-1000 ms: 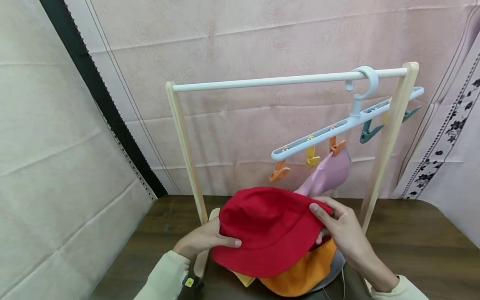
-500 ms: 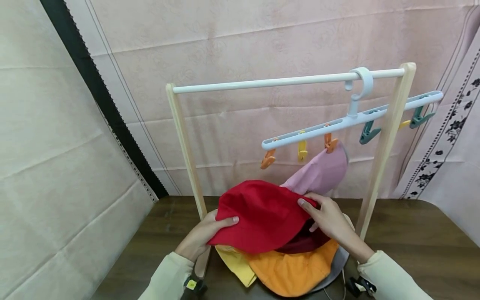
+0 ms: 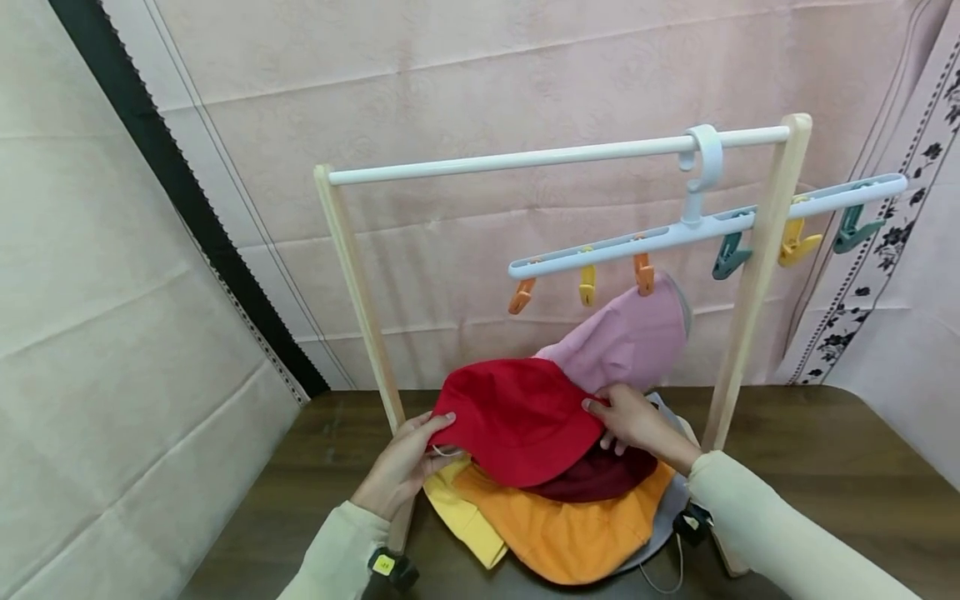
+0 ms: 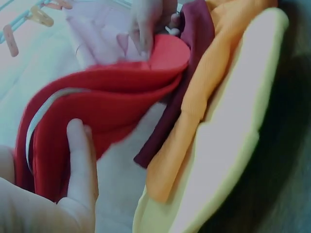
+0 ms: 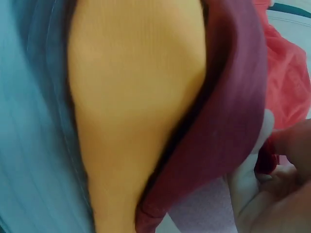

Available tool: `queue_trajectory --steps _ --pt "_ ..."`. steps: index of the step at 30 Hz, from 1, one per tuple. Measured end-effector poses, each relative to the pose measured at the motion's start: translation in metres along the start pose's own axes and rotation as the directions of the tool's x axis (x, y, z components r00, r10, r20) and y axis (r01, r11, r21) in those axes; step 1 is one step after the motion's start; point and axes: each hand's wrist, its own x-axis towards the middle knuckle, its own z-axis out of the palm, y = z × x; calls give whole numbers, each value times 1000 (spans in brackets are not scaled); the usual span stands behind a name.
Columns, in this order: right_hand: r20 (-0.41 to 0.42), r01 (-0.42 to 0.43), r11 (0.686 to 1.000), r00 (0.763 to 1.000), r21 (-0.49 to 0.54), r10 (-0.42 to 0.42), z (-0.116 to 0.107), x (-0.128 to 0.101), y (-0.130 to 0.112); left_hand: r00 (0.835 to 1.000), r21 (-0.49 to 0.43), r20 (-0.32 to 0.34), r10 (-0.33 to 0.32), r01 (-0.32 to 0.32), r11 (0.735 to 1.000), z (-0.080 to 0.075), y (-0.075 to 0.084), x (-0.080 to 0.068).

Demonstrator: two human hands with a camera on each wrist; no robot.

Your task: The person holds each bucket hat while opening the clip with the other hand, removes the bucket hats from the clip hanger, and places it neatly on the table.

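Note:
A red bucket hat (image 3: 517,421) is held up between both hands, crown upward. My left hand (image 3: 402,467) grips its left brim, thumb on top; in the left wrist view a white cord runs along the folded brim. At the opposite side, my right hand (image 3: 637,423) pinches the edge, fingers close to a maroon hat (image 5: 238,97). Below the red hat lies a stack: the maroon hat, an orange hat (image 3: 570,533), a yellow hat (image 3: 467,521) and a grey-blue hat (image 3: 667,512). Behind it, a pink hat (image 3: 633,333) hangs from an orange clip (image 3: 644,275).
A light blue hanger (image 3: 660,240) with several coloured clips hooks over the white rod (image 3: 525,160) of a wooden stand. The stand's right post (image 3: 750,292) rises beside my right hand. Pale cloth backdrops stand behind the dark wooden table (image 3: 832,450).
The red hat has moved back and left with both hands, uncovering more of the maroon and yellow hats. The hanger has swung, its left end rising and its right end moving further right.

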Motion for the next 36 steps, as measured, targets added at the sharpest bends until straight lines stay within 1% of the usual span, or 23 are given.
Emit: queue_trajectory --steps 3,5,7,9,11,12,14,15,17,18,20,23,24,25,27,28,30,31,33,34,35,36 --pt "37 -37 996 999 -82 40 -1 5 0 1000 -19 -27 0 -1 1000 4 -2 0" --pt "59 -56 992 996 -111 63 0 8 0 999 -40 -47 -1 -1 999 7 -3 1" --pt "81 -73 993 993 -89 80 0 10 -1 998 -74 -70 5 -10 997 8 -4 3" --pt "106 -85 996 990 -37 88 0 13 -1 995 -115 -100 25 -36 993 10 -4 4" --pt "145 -101 995 985 21 97 1 14 -1 990 -175 -135 47 -71 982 13 -3 5" --pt "173 -101 994 980 33 94 1 15 -2 986 -206 -154 60 -92 974 16 -1 5" --pt "224 -87 996 971 20 81 1 16 -2 977 -260 -191 99 -148 954 22 2 8" --pt "245 -72 997 967 -5 71 1 17 -3 970 -281 -215 116 -175 944 25 5 9" --pt "287 -19 997 957 -80 41 1 18 -5 953 -300 -265 148 -228 926 31 9 13" --pt "304 8 993 952 -118 29 2 19 -6 943 -295 -292 159 -247 923 34 10 16" --pt "331 44 983 943 -178 18 2 20 -9 927 -270 -337 162 -260 927 38 12 21" --pt "344 77 964 939 -254 16 4 23 -12 914 -218 -380 139 -234 948 40 14 30" --pt "333 92 958 943 -270 3 4 23 -12 913 -198 -386 135 -225 954 40 14 34" --pt "307 133 946 951 -297 -37 4 24 -12 912 -183 -389 131 -216 959 40 15 37" --pt "219 187 913 969 -363 -112 5 26 -11 912 -163 -391 122 -199 966 41 17 45" --pt "169 208 897 974 -390 -152 6 26 -9 915 -159 -388 114 -188 969 41 18 48" --pt "68 218 873 975 -435 -209 6 27 -7 921 -137 -376 102 -164 977 41 19 55" --pt "21 215 865 973 -454 -231 5 27 -6 927 -115 -361 96 -147 982 41 19 58" --pt "-48 202 869 967 -451 -250 2 28 -4 940 -36 -328 91 -109 993 41 20 63" --pt "-74 200 871 963 -448 -259 1 27 -3 945 21 -312 98 -96 995 40 20 65" --pt "-90 210 867 956 -451 -279 -2 27 -2 948 87 -297 112 -90 992 39 20 66" --pt "-109 225 860 946 -458 -306 -4 27 -1 950 171 -283 135 -88 981 37 20 66"
